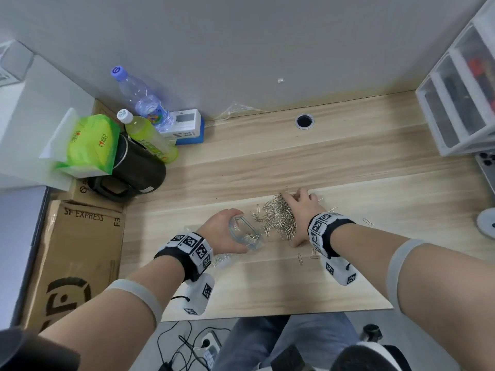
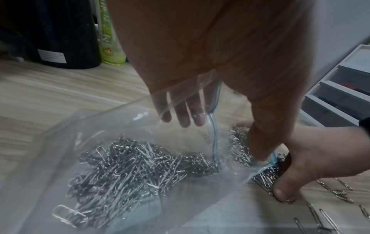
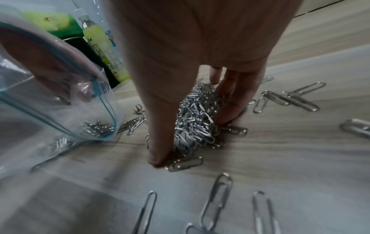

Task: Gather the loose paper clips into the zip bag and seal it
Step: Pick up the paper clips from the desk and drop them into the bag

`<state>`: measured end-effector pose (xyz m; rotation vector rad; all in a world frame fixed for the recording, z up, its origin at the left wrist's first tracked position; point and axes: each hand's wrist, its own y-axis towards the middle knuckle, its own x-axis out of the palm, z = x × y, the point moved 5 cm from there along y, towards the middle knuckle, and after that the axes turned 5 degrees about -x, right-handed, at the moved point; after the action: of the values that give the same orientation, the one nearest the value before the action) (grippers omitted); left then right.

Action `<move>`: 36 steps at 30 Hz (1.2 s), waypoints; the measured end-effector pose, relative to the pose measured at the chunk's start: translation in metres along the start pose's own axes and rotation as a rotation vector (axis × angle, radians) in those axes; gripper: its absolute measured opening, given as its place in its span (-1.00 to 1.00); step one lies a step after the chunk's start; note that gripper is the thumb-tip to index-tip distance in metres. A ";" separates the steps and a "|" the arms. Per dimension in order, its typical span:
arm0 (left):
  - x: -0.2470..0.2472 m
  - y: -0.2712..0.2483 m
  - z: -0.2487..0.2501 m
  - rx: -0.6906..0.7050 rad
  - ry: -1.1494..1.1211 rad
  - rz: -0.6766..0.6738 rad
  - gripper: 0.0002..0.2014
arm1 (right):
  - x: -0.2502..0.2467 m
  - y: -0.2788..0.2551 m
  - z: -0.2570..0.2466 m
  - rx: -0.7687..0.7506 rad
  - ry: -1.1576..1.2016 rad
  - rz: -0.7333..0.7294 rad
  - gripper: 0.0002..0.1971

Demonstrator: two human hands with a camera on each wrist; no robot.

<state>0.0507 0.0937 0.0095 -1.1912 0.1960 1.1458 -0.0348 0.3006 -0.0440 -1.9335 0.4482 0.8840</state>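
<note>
The left hand (image 1: 223, 231) holds the mouth of the zip bag (image 2: 112, 166) open, fingers inside seen through the clear film, thumb outside against the blue-green zip strip. The bag lies on the wooden desk (image 1: 334, 156), mouth turned right toward the pile of paper clips (image 1: 280, 219); a heap of clips already sits inside it. The right hand (image 1: 301, 210) cups the pile, thumb near, fingers curved round its far side, tips on the desk; how many clips it actually grips is hidden under the palm. Stray clips (image 3: 216, 201) lie scattered nearer and to the right. Far left stand a green drink bottle (image 1: 150, 137) and a black kettle (image 1: 134, 170), half covered by a green pack
</note>
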 end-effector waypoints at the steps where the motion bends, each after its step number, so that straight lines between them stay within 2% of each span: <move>1: 0.000 0.000 -0.001 0.002 0.001 0.001 -0.11 | 0.001 0.002 -0.003 -0.010 0.009 0.002 0.39; 7: 0.000 0.002 -0.001 0.011 -0.010 0.002 -0.10 | 0.000 0.007 -0.008 -0.065 0.072 0.025 0.10; 12: 0.000 0.003 -0.002 0.009 -0.022 -0.004 -0.09 | 0.001 0.011 -0.010 -0.089 0.026 0.016 0.24; 14: 0.001 0.003 -0.003 0.011 -0.025 -0.009 -0.09 | 0.001 0.014 -0.013 -0.103 -0.021 -0.004 0.21; 28: 0.000 0.009 0.003 0.010 0.013 -0.008 -0.11 | -0.002 0.020 -0.010 -0.192 0.087 0.073 -0.70; 34: -0.001 0.010 0.011 0.014 0.006 -0.002 -0.20 | -0.007 0.019 -0.005 -0.201 0.127 0.117 -0.86; 36: 0.000 0.010 0.013 0.013 0.010 -0.007 -0.20 | -0.011 0.020 -0.002 -0.176 0.125 0.077 -0.84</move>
<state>0.0372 0.1034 0.0084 -1.1856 0.2058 1.1311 -0.0539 0.2884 -0.0471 -2.1534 0.5364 0.8790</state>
